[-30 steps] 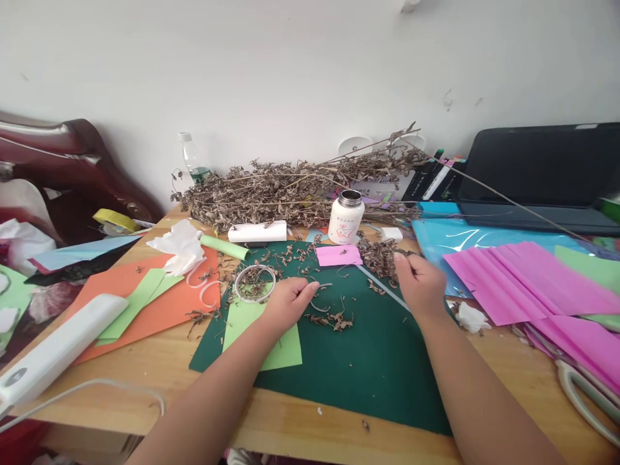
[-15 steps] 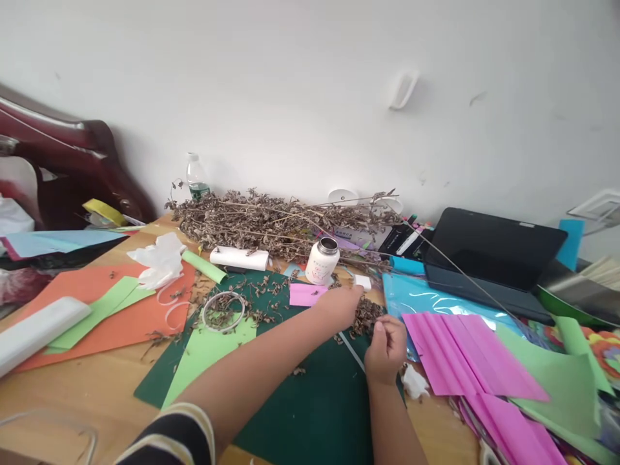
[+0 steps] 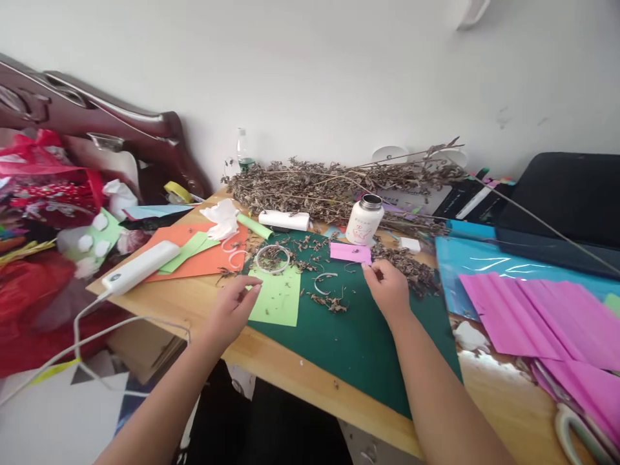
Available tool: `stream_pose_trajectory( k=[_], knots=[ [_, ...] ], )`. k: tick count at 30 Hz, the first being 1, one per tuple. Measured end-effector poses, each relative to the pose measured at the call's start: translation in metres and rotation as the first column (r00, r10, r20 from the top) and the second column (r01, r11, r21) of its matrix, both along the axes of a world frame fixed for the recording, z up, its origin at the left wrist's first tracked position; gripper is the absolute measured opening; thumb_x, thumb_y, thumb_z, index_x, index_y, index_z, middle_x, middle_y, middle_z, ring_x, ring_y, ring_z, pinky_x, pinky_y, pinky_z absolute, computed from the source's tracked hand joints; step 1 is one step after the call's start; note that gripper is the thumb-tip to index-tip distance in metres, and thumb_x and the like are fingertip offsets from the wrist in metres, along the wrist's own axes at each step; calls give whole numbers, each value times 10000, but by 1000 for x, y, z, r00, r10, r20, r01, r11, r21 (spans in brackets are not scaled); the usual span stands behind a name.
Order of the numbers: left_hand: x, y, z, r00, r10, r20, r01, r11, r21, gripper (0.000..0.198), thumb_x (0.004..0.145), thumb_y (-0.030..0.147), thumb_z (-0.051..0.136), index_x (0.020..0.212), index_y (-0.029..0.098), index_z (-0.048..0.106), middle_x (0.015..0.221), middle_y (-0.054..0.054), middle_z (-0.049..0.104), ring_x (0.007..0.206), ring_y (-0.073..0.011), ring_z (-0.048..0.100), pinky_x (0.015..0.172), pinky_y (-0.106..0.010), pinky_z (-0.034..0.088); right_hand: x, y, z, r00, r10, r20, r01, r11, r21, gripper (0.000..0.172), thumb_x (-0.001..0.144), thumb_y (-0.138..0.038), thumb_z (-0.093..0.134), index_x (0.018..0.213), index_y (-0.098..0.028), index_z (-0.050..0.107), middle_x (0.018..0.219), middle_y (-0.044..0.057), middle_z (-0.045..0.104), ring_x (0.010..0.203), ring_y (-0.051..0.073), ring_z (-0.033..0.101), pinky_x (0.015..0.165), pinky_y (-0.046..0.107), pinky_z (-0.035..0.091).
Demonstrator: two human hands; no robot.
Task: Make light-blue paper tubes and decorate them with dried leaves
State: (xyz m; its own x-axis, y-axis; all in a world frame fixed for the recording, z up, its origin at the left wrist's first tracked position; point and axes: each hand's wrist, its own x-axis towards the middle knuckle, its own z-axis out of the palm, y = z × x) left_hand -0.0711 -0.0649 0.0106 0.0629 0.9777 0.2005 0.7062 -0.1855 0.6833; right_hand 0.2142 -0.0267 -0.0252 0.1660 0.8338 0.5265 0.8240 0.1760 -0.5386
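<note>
My left hand [image 3: 236, 305] hovers beside the light green paper [image 3: 276, 300], thumb and forefinger apart with nothing visible between them. My right hand [image 3: 389, 289] is over the dark green cutting mat [image 3: 358, 342], its fingers curled and pinched at the lower right corner of the pink paper strip [image 3: 349, 252]. Whether it grips the paper or something smaller is unclear. A white bottle without a lid [image 3: 364, 221] stands upright behind that strip. Between my hands lie a curved white strip [image 3: 325, 284] and dried plant bits [image 3: 330, 302]. A white ring [image 3: 272, 259] surrounds more bits on the left.
Dried plant stems [image 3: 300, 187] are heaped along the wall, with another pile [image 3: 409, 268] beyond my right hand. Pink crepe paper [image 3: 504, 316] and scissors [image 3: 576, 433] lie at right. A white corded device [image 3: 140, 266] rests on orange paper [image 3: 194, 271] at left.
The view has turned left. My left hand has drawn back from the dried pile to the left and opened. My right hand has moved to the pink strip; the curved white strip now shows uncovered.
</note>
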Motion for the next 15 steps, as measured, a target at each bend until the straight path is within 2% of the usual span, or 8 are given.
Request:
stream_pose_trajectory(
  k=[3, 6, 9, 11, 13, 15],
  knots=[
    [-10, -26, -19, 999, 40, 1, -40, 999, -3, 250, 772, 346, 366, 862, 164, 512, 757, -31, 544, 610, -119, 507, 582, -250, 419, -5, 4, -2, 993, 79, 88, -76, 996, -37, 193, 697, -311, 474, 554, -185, 499, 537, 7, 504, 524, 134, 456, 524, 263, 338],
    [1, -37, -27, 999, -26, -22, 27, 999, 42, 224, 776, 314, 359, 850, 166, 511, 842, -47, 536, 658, -118, 506, 623, -256, 423, -8, 3, -5, 985, 100, 140, -94, 994, -47, 177, 717, -291, 447, 727, -185, 588, 731, 56, 586, 687, 187, 510, 598, 303, 361],
    [20, -32, -20, 984, -146, -103, 150, 988, 36, 228, 784, 287, 345, 922, 184, 495, 933, -53, 521, 729, -126, 514, 692, -274, 423, -13, -4, -7, 977, 100, 187, -97, 995, -24, 252, 745, -264, 407, 911, -206, 587, 953, 70, 586, 844, 228, 496, 683, 357, 355],
    [35, -23, -11, 949, -232, -215, 244, 969, 32, 246, 772, 276, 373, 977, 202, 487, 989, -56, 512, 829, -154, 508, 750, -300, 407, -19, -11, -7, 962, 152, 227, -153, 988, -12, 274, 762, -238, 381, 948, -211, 581, 1024, 67, 563, 895, 228, 480, 721, 375, 346],
    [52, -10, -2, 863, -327, -386, 351, 936, -8, 269, 738, 291, 437, 994, 233, 495, 990, -56, 522, 917, -210, 483, 782, -359, 384, -24, -19, -7, 934, 243, 260, -246, 969, -23, 277, 777, -227, 361, 937, -198, 586, 1012, 72, 563, 903, 212, 479, 744, 371, 347],
    [70, 5, 5, 748, -401, -530, 409, 906, -108, 332, 681, 318, 513, 1004, 246, 493, 943, -69, 544, 902, -267, 490, 740, -422, 383, -28, -26, -6, 907, 315, 280, -313, 948, -53, 263, 783, -251, 368, 911, -190, 589, 941, 72, 581, 869, 189, 492, 739, 346, 364]
  ],
)
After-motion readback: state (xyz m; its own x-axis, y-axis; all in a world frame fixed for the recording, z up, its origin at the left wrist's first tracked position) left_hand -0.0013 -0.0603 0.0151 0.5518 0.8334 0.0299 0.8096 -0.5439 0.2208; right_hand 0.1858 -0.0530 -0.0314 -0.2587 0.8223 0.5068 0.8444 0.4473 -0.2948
